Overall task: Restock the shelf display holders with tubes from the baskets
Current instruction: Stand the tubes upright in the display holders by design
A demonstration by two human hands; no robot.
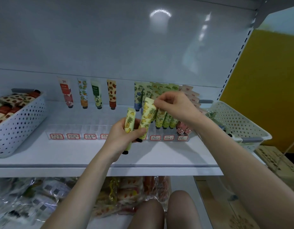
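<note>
Head view: left hand (124, 136) is gripping two yellow tubes (147, 114), right hand (177, 106) is pinching one's tip; the holder (86, 129) is sitting empty at its left end.

- The one camera rides on my head, facing forward and tipped down at the flat white metal shelf board (68, 152), close in.
- The wide view reaches up the glossy pale back panel (110, 38) toward 12 o'clock.
- Dead centre: my left hand (121, 136) and right hand (176, 106), both gripping yellow pineapple-print plastic tubes (147, 116).
- A white perforated plastic basket (19, 126) is cropped at 9 o'clock; its twin basket (238, 123) sits at 3 o'clock.
- My bare knees (166, 210) show at 6 o'clock.
</note>
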